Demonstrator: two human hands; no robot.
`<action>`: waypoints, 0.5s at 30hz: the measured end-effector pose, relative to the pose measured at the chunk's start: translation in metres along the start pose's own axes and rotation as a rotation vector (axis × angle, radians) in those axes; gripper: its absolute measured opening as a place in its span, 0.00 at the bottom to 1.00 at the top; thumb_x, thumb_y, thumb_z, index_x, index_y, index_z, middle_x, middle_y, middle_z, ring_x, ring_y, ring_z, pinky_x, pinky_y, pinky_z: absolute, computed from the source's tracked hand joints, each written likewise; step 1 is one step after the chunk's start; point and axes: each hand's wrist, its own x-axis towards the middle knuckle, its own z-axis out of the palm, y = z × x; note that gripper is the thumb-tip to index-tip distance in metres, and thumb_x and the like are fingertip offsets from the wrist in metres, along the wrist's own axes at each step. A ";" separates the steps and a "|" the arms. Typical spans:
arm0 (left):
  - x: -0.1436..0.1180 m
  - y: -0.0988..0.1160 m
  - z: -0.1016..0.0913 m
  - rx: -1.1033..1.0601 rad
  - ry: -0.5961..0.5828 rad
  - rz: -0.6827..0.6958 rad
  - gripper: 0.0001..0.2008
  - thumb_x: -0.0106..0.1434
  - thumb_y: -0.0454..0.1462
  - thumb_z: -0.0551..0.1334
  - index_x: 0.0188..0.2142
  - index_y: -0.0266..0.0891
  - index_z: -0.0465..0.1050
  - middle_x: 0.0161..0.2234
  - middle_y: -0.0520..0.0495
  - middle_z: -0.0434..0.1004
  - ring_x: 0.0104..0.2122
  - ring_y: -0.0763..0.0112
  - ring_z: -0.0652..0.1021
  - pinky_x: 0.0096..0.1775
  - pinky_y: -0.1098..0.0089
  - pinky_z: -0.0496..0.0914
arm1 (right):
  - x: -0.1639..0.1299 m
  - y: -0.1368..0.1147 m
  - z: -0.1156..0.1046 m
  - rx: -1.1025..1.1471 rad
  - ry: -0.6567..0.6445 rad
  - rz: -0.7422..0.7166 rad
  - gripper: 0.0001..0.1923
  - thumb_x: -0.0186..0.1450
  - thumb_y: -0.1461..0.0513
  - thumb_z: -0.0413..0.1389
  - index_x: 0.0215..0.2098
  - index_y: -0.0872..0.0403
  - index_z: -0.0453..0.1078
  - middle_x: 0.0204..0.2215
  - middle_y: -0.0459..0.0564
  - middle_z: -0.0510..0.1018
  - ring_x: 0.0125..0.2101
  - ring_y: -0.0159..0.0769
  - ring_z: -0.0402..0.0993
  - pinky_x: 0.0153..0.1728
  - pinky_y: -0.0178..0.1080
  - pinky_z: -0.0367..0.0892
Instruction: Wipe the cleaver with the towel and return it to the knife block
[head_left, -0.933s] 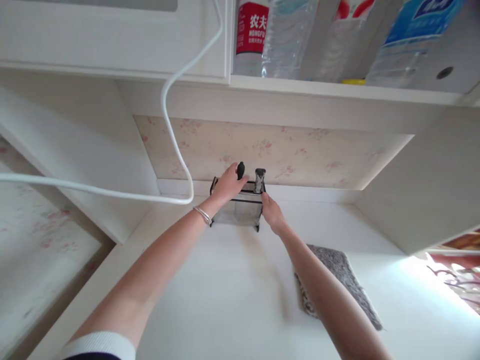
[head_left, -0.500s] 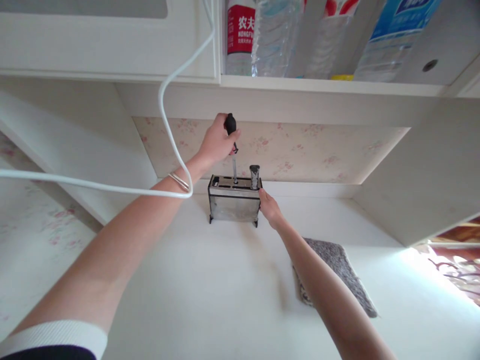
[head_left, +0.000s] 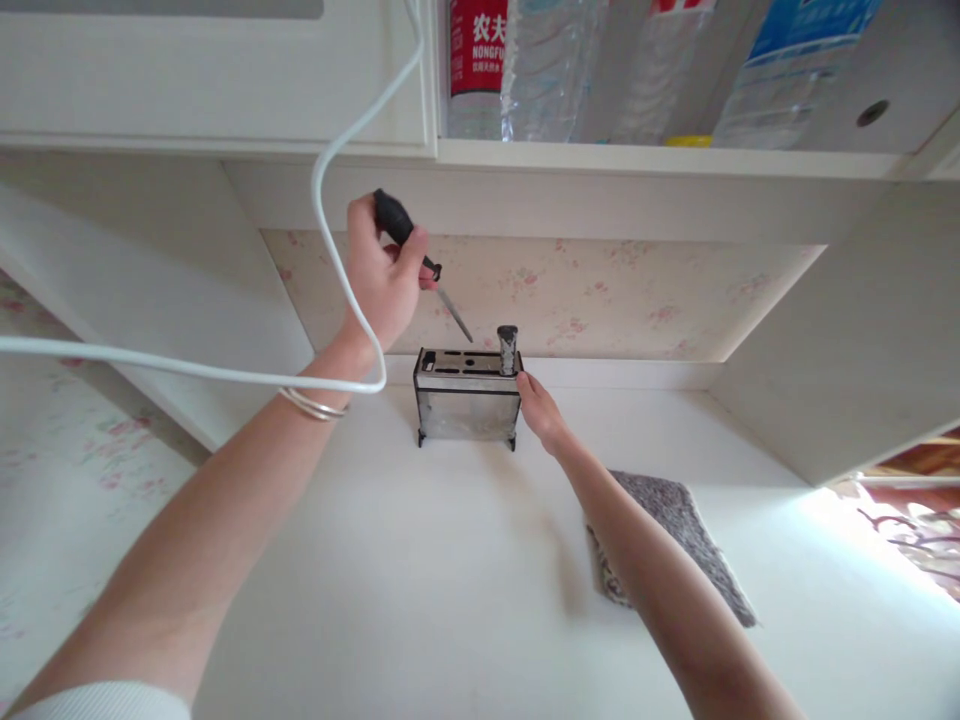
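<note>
My left hand [head_left: 384,278] grips the black handle of a small knife [head_left: 420,268], held in the air with the thin blade slanting down to the right, its tip just above the holder. A metal knife holder [head_left: 466,405] with slots on top stands on the white counter against the flowered back wall. My right hand [head_left: 541,412] rests against the holder's right side. Another knife's grey handle [head_left: 508,349] sticks up from the holder's right end.
A white cable [head_left: 330,250] loops down from above and runs off to the left, passing in front of my left wrist. A grey cloth [head_left: 679,545] lies on the counter to the right. Water bottles [head_left: 570,65] stand on the shelf above.
My left hand pulled the black-handled knife up out of the holder's slot and swung it left and upward until the blade came free. My right hand stayed on the holder.
</note>
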 end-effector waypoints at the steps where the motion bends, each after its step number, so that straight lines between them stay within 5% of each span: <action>1: -0.015 -0.003 -0.009 -0.033 0.034 0.047 0.21 0.65 0.51 0.56 0.52 0.48 0.54 0.42 0.50 0.70 0.29 0.76 0.78 0.27 0.71 0.75 | 0.000 -0.003 -0.003 -0.010 0.037 -0.009 0.35 0.66 0.43 0.39 0.62 0.54 0.58 0.59 0.59 0.66 0.56 0.46 0.64 0.57 0.48 0.55; 6: -0.104 -0.030 -0.052 -0.082 0.178 0.186 0.19 0.63 0.45 0.62 0.46 0.45 0.54 0.43 0.47 0.68 0.26 0.76 0.78 0.27 0.70 0.77 | 0.003 -0.032 -0.020 -0.233 0.180 -0.322 0.32 0.61 0.47 0.53 0.59 0.53 0.62 0.53 0.57 0.71 0.46 0.47 0.69 0.52 0.48 0.61; 11: -0.190 -0.051 -0.093 0.038 0.224 0.294 0.19 0.60 0.30 0.63 0.45 0.44 0.55 0.45 0.49 0.66 0.31 0.73 0.80 0.31 0.63 0.80 | 0.027 -0.055 -0.034 -0.361 -0.069 -0.361 0.23 0.59 0.52 0.58 0.50 0.52 0.69 0.40 0.52 0.78 0.35 0.42 0.73 0.41 0.44 0.66; 15: -0.254 -0.059 -0.121 0.134 0.183 0.215 0.20 0.57 0.23 0.62 0.43 0.42 0.58 0.44 0.50 0.67 0.33 0.70 0.81 0.32 0.63 0.80 | 0.050 -0.063 -0.043 -0.276 -0.249 -0.375 0.14 0.60 0.56 0.57 0.42 0.52 0.72 0.38 0.50 0.80 0.38 0.41 0.75 0.42 0.42 0.68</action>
